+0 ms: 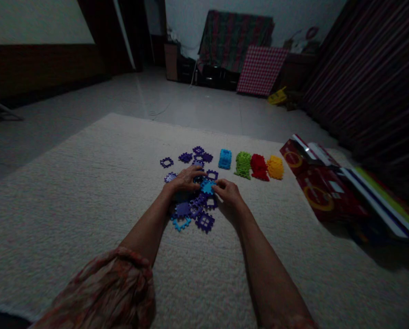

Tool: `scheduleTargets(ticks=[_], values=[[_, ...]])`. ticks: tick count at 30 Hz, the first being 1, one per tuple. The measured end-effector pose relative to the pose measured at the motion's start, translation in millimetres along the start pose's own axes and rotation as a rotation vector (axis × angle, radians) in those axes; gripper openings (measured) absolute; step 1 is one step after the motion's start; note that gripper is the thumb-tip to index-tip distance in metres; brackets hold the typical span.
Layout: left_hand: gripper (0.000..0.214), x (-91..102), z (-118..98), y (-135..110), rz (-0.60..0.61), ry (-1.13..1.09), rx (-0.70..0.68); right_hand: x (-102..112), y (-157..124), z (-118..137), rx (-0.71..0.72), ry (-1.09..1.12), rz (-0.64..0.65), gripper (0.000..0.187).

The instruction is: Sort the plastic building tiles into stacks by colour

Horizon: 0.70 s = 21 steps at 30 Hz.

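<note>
Both hands rest low on a cream rug (pixel 88 192) over a scatter of flat purple interlocking pieces (pixel 197 208). My left hand (pixel 185 179) lies palm down on the purple pieces, fingers curled toward a light-blue piece (pixel 207 187). My right hand (pixel 229 191) pinches that same light-blue piece from the right with its fingertips. A second light-blue piece (pixel 181 223) lies near my left wrist. More purple pieces (pixel 197 155) are spread just beyond the hands.
Four sorted stacks stand in a row beyond the hands: blue (pixel 225 158), green (pixel 243 164), red (pixel 259 167), yellow (pixel 275 167). A red box (pixel 323 187) and printed sheets lie at the right. Bare floor and covered furniture (pixel 237 39) are further back.
</note>
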<state>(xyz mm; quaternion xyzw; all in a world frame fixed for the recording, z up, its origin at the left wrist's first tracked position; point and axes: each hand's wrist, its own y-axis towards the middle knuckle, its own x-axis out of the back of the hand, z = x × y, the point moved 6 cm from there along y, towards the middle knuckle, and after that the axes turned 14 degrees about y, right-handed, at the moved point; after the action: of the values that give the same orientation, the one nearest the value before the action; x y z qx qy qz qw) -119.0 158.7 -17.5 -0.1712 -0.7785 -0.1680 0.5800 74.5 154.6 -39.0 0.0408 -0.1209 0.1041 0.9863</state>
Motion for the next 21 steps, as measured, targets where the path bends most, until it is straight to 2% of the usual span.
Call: scheduleTargets(ticks=[3,6,9,11,12,14,16,19,21], values=[[0.058,0.0,-1.4,-0.5,0.003,0.06,-0.002,9.0,2.7,-4.8,-0.086,0.244,0.007,0.023],[0.056,1.0,-3.6,-1.1,0.002,0.106,0.01,19.9,4.8,-6.0,-0.095,0.349,-0.017,0.026],[0.054,1.7,-5.6,-1.0,0.008,0.114,0.019,42.1,4.8,-0.5,0.107,0.224,-0.231,0.022],[0.054,0.9,-5.1,-0.5,0.013,0.114,0.027,54.1,-0.1,6.6,0.311,0.022,-0.366,0.013],[0.053,0.3,-4.5,-0.2,0.012,0.113,0.031,56.3,-2.6,9.1,0.393,-0.09,-0.384,0.009],[0.053,-0.5,-3.6,0.1,0.001,0.106,0.029,55.6,-5.7,9.7,0.48,-0.276,-0.322,0.011],[0.053,-0.6,-3.5,0.0,-0.009,0.098,0.025,53.4,-7.8,7.6,0.5,-0.385,-0.202,0.018],[0.052,1.0,-5.0,-0.2,-0.006,0.088,0.027,53.2,-10.8,6.0,0.482,-0.429,-0.062,0.032],[0.051,2.5,-6.4,0.1,0.0,0.083,0.032,54.7,-10.7,6.1,0.442,-0.439,-0.025,0.043]])
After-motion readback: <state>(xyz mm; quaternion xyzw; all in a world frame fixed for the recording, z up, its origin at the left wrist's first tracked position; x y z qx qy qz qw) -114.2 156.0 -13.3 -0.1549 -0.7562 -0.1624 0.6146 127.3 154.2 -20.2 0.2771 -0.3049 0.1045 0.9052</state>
